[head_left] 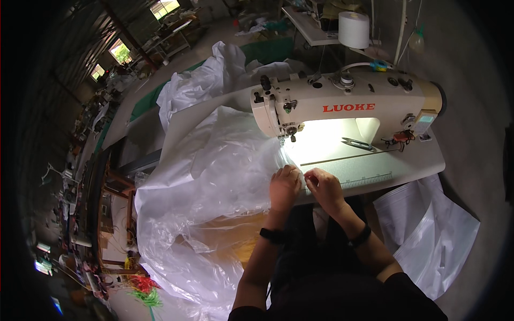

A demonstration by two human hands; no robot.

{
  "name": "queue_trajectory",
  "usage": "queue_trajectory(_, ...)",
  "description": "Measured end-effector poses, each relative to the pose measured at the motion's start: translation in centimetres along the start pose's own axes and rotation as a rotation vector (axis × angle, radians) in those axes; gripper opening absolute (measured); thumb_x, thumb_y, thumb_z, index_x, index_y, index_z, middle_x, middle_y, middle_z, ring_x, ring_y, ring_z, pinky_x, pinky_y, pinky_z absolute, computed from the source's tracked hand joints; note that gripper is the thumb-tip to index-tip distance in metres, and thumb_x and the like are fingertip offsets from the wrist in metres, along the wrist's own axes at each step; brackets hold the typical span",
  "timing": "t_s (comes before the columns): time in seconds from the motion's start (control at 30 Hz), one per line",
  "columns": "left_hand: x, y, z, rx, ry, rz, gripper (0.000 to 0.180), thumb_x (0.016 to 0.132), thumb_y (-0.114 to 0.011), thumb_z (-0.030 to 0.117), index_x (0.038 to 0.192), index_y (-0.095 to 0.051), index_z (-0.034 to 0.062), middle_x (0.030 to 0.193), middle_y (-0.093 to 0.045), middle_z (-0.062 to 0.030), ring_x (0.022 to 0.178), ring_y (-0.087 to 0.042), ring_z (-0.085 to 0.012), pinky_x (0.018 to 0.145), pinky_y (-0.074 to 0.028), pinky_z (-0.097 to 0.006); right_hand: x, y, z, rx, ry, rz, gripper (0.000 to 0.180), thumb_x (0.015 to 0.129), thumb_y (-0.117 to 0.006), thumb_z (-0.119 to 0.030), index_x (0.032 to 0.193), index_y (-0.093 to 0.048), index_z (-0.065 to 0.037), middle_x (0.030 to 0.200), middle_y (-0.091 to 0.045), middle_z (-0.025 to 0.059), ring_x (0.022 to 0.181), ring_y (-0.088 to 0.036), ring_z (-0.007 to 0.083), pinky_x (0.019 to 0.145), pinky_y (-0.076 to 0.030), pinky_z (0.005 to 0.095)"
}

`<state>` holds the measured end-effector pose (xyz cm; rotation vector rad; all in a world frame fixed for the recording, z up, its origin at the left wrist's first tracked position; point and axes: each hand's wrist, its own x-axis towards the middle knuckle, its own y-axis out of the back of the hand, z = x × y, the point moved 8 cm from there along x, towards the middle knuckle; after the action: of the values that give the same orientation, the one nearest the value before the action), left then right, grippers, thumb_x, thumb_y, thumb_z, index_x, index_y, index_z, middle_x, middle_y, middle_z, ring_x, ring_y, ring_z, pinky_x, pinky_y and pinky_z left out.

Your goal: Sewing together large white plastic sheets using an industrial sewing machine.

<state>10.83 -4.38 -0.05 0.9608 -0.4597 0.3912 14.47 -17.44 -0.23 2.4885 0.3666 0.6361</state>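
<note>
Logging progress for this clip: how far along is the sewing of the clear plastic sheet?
Done: nothing stitched is visible. In hand: left hand and right hand pinch the edge of the clear plastic sheet on the table, short of the sewing machine needle. Left: most of the sheet hangs off the table's left side, not yet fed.
</note>
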Motion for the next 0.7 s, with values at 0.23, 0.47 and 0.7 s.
queue_trajectory(0.23,-0.5,0.2,-0.4,-0.033,-0.008,0.049,0.011,0.079,-0.065,0.008,0.090,-0.066,0.0042,0.090,-0.065,-0.0097,0.086,-0.061,-0.0325,0.079,-0.048,-0.042,-0.2,0.2,-0.6,-0.002,0.074,0.065,0.007,0.085,-0.066,-0.008,0.090,-0.068,-0.004,0.081,-0.068,0.0144,0.074,-0.068,0.0295,0.068,-0.054,0.0372)
queue_trajectory(0.47,-1.3,0.0,0.8,0.117,-0.139,-0.002,0.011,0.078,-0.068,0.012,0.088,-0.065,0.0077,0.092,-0.066,-0.0035,0.090,-0.062,-0.0259,0.079,-0.048,-0.041,-0.4,-0.3,-0.9,-0.119,0.172,0.064,0.007,0.083,-0.065,-0.008,0.087,-0.068,-0.004,0.081,-0.068,0.0128,0.075,-0.067,0.0316,0.069,-0.053,0.0402)
queue_trajectory(0.7,-2.6,1.4,1.8,0.059,-0.202,-0.045,0.017,0.080,-0.068,0.012,0.095,-0.066,0.0055,0.101,-0.066,-0.0075,0.100,-0.063,-0.0269,0.091,-0.049,-0.041,-0.5,-1.4,-1.6,-0.274,0.294,-0.053,0.004,0.083,-0.066,-0.012,0.084,-0.068,-0.009,0.073,-0.063,0.0066,0.072,-0.065,0.0258,0.070,-0.050,0.0378)
